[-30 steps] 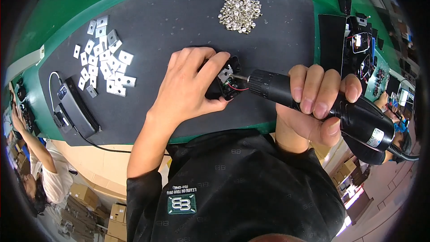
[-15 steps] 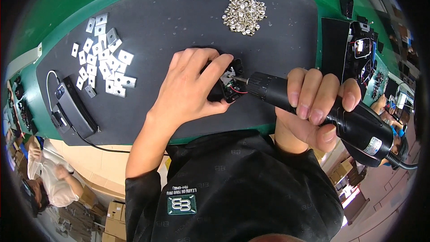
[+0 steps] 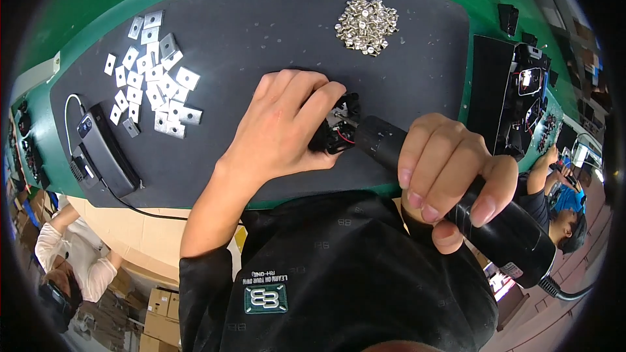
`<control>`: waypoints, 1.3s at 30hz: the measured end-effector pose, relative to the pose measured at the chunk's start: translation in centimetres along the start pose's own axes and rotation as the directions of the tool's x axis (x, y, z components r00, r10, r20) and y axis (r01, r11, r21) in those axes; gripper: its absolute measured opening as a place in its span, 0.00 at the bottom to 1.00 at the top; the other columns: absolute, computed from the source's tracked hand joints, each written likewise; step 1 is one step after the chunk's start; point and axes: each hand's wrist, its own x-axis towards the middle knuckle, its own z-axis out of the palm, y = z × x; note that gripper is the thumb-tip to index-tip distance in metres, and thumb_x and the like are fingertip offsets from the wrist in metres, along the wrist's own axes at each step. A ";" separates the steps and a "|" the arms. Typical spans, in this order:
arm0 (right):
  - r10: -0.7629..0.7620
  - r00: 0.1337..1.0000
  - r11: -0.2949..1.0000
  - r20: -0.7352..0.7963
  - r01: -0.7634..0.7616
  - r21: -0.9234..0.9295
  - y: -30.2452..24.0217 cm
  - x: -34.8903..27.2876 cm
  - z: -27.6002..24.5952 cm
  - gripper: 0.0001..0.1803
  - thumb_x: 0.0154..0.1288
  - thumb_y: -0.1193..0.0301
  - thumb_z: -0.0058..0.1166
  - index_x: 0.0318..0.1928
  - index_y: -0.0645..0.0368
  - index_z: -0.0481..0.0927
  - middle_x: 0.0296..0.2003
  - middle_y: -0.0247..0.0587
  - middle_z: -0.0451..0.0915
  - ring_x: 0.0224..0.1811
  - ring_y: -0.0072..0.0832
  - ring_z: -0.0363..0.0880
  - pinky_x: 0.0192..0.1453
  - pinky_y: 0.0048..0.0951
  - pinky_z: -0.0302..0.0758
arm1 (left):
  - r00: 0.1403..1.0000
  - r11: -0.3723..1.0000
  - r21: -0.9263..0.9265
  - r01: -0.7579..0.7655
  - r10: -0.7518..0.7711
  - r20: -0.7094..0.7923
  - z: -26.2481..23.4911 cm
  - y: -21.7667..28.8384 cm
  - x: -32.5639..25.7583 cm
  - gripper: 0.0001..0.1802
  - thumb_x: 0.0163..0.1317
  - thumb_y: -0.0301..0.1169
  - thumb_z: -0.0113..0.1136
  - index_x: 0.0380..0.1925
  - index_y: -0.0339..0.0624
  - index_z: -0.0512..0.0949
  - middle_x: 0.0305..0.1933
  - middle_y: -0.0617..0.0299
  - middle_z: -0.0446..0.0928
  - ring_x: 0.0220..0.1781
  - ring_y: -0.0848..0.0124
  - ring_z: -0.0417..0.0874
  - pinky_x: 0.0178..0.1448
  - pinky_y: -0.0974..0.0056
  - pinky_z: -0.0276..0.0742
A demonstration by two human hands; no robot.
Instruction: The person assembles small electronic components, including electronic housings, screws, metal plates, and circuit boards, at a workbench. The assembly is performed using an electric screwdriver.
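Observation:
My left hand is closed around a small black housing with a red wire and bits of metal inside, holding it on the dark mat. Much of that housing is hidden behind my fingers. In my right hand is a black corded electric screwdriver, gripped around its body. Its bit reaches into the open side of the housing; the tip's exact contact point is too small to make out. Beyond my hands lies a pile of silvery screws. To the left, square metal plates with holes are scattered about.
A black box-shaped device with a cable sits at the mat's left edge. Black trays with housings and wires stand on the green table at the right. One person is at lower left, another at far right.
The screwdriver's rear end has swung down toward me, so it slants more steeply, and my right hand has lowered with it. My left hand keeps its hold on the housing.

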 end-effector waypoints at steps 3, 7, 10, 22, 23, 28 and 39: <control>0.000 0.998 1.000 -0.065 -0.002 -0.026 -0.4 0.0 0.6 0.19 0.54 0.74 0.64 0.42 0.52 0.68 0.27 0.32 0.77 0.26 0.25 0.76 0.32 0.24 0.73 | 1.000 1.000 -0.002 -0.010 0.010 -0.003 -0.2 0.2 0.0 0.35 0.32 0.36 0.71 0.46 0.42 0.73 0.45 0.58 0.72 0.47 0.59 0.73 0.51 0.58 0.66; 0.025 0.995 0.998 -0.099 -0.030 -0.051 -0.4 -0.1 0.6 0.20 0.52 0.76 0.63 0.43 0.52 0.67 0.27 0.32 0.77 0.26 0.24 0.76 0.32 0.24 0.73 | 1.000 1.000 -0.005 -0.009 0.009 -0.005 -0.1 0.1 0.0 0.34 0.33 0.36 0.71 0.46 0.43 0.73 0.43 0.58 0.71 0.46 0.59 0.72 0.50 0.58 0.67; 0.018 0.994 0.998 -0.107 -0.025 -0.065 -0.3 0.0 1.0 0.20 0.52 0.76 0.63 0.43 0.52 0.67 0.27 0.33 0.77 0.26 0.24 0.76 0.32 0.25 0.73 | 1.000 1.000 -0.025 -0.014 0.014 -0.021 -0.1 0.0 0.0 0.34 0.33 0.36 0.72 0.46 0.42 0.73 0.43 0.58 0.71 0.46 0.59 0.72 0.51 0.58 0.67; -0.037 0.964 0.988 -0.263 -0.004 -0.152 -0.2 -0.6 2.2 0.24 0.55 0.75 0.62 0.47 0.50 0.63 0.30 0.34 0.77 0.27 0.25 0.75 0.33 0.26 0.73 | 1.000 1.000 -0.025 0.012 -0.012 -0.019 0.0 0.1 0.0 0.36 0.32 0.38 0.74 0.46 0.41 0.72 0.43 0.58 0.70 0.46 0.59 0.73 0.52 0.58 0.67; -0.052 0.954 0.985 -0.294 0.001 -0.170 -0.2 -0.7 2.4 0.25 0.56 0.74 0.63 0.49 0.50 0.62 0.31 0.35 0.77 0.28 0.25 0.75 0.33 0.27 0.72 | 1.000 1.000 -0.026 0.014 -0.014 -0.017 0.1 0.2 -0.1 0.36 0.32 0.38 0.74 0.46 0.41 0.72 0.43 0.58 0.70 0.46 0.59 0.73 0.52 0.58 0.67; -0.054 0.951 0.977 -0.303 -0.013 -0.215 -0.1 -1.0 2.4 0.27 0.59 0.70 0.61 0.55 0.51 0.61 0.32 0.32 0.75 0.29 0.23 0.73 0.36 0.26 0.70 | 0.999 1.000 0.001 0.019 -0.019 -0.050 0.3 0.3 -0.1 0.35 0.31 0.39 0.74 0.44 0.41 0.73 0.42 0.59 0.70 0.45 0.60 0.73 0.51 0.58 0.67; -0.171 0.910 0.954 -0.377 0.059 -0.293 0.7 -1.2 3.4 0.30 0.62 0.63 0.60 0.59 0.54 0.59 0.32 0.30 0.73 0.29 0.20 0.71 0.37 0.24 0.69 | 0.998 0.999 0.027 0.021 -0.019 -0.067 0.4 0.5 -0.2 0.36 0.30 0.39 0.75 0.44 0.40 0.73 0.42 0.58 0.72 0.45 0.59 0.73 0.49 0.58 0.67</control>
